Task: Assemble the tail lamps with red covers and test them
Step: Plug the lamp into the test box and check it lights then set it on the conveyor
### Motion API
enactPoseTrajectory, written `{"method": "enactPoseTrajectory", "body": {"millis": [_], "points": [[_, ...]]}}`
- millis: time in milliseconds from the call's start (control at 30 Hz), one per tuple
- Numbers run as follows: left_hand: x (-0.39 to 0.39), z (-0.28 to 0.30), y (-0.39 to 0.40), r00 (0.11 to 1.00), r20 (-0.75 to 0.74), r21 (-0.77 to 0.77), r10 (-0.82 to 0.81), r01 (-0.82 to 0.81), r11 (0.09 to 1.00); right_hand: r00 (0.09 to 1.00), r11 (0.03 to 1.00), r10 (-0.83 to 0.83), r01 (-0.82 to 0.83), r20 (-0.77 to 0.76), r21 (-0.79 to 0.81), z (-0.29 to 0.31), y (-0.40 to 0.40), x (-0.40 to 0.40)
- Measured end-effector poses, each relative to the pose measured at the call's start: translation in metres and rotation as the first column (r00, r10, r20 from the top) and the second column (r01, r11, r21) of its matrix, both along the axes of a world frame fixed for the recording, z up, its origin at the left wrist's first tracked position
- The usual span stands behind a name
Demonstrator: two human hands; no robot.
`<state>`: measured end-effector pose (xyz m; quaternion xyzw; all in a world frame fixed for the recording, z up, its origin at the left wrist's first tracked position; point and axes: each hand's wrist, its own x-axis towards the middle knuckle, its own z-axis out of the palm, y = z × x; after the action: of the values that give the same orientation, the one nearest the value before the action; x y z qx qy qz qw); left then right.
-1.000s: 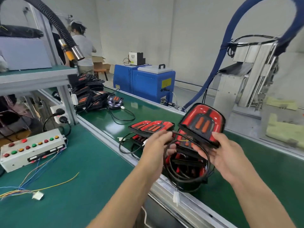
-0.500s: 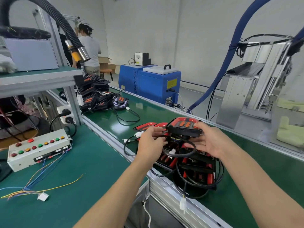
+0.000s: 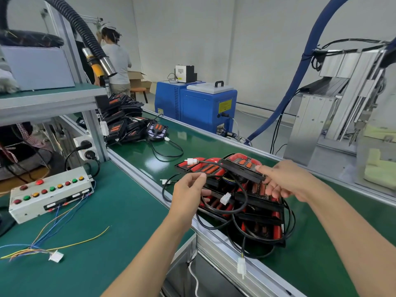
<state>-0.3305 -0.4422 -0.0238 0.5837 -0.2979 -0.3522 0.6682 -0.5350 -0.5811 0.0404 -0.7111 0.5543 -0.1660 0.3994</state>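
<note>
- It was a factory assembly floor, with a long green conveyor belt (image 3: 192, 144) framed in aluminium rails running through the room.
- Piles of tail lamps (image 3: 252, 209) with trailing cables lay on the belt, more of them heaped farther up (image 3: 122, 123).
- A push-button test box (image 3: 50, 195) with loose coloured wires sat on the green workbench (image 3: 96, 243).
- A blue industrial machine (image 3: 199, 106), a thick blue hose (image 3: 304, 67) and a metal-framed apparatus (image 3: 334, 108) stood beyond the line.
- Another worker (image 3: 115, 61) stood at a station by cardboard boxes (image 3: 137, 79).
</note>
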Motion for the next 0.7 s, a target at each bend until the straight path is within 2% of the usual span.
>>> {"method": "enactPoseTrajectory", "body": {"millis": [333, 400, 467, 600, 700], "points": [[0.003, 0.003, 0.012, 0.997, -0.051, -0.006, 0.058, -0.058, 0.998, 0.995, 0.992, -0.002, -0.011, -0.102, -0.122, 0.005, -0.011, -0.001], [0.006, 0.001, 0.015, 0.998, -0.021, 0.006, 0.054, -0.054, 0.999, 0.993, 0.988, -0.004, -0.013, -0.117, -0.151, 0.005, -0.012, -0.001], [0.008, -0.003, 0.018, 1.0, 0.016, 0.007, 0.0, 0.0, 1.0, 0.99, 0.984, 0.013, -0.037, -0.139, -0.172, 0.003, -0.011, -0.001], [0.001, -0.005, 0.022, 0.967, 0.019, -0.047, -0.254, 0.255, 0.966, 0.974, 0.961, 0.017, -0.079, -0.226, -0.267, -0.006, -0.011, 0.003], [-0.012, -0.006, 0.023, 0.929, 0.126, -0.08, -0.348, 0.359, 0.93, 0.942, 0.929, 0.002, -0.126, -0.335, -0.348, -0.007, -0.009, 0.008]]}}
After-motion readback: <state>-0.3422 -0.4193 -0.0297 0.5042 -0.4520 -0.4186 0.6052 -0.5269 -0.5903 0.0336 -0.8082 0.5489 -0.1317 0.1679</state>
